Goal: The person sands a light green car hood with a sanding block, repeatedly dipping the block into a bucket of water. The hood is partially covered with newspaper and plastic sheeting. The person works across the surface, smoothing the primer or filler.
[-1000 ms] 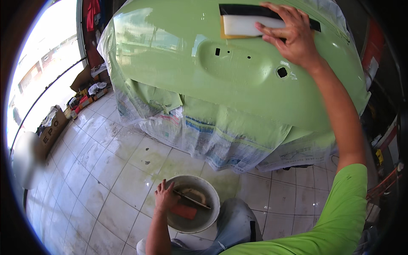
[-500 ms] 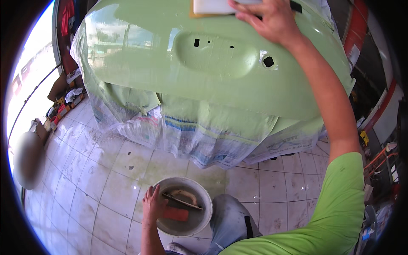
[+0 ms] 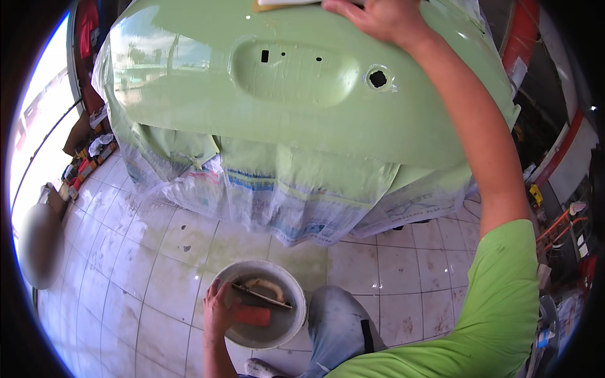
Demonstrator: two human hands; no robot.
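Note:
At the top edge of the view my right hand (image 3: 394,19) is closed on a white sanding block (image 3: 295,2) with a yellowish-brown lower layer. The block rests on a wet, light green car panel (image 3: 302,126) and is partly cut off by the picture's edge. The panel has a recess with small holes and a larger round hole. Down low, my left hand (image 3: 218,309) grips the left rim of a round grey bucket (image 3: 299,299). Inside the bucket are water, a flat board with a pale curved handle (image 3: 265,288) and a reddish-orange rectangular block (image 3: 253,315).
Masking film and newspaper (image 3: 283,201) hang below the panel over a tiled floor (image 3: 170,283), wet in places. Boxes and clutter (image 3: 94,148) line the left side by a bright opening. Orange cables (image 3: 564,225) and tools crowd the right. My bent knee (image 3: 343,321) is beside the bucket.
The view has shifted slightly, so the panel appears farther up and left. My right hand and the sanding block have moved a little left and farther past the top edge. My left hand stays on the bucket.

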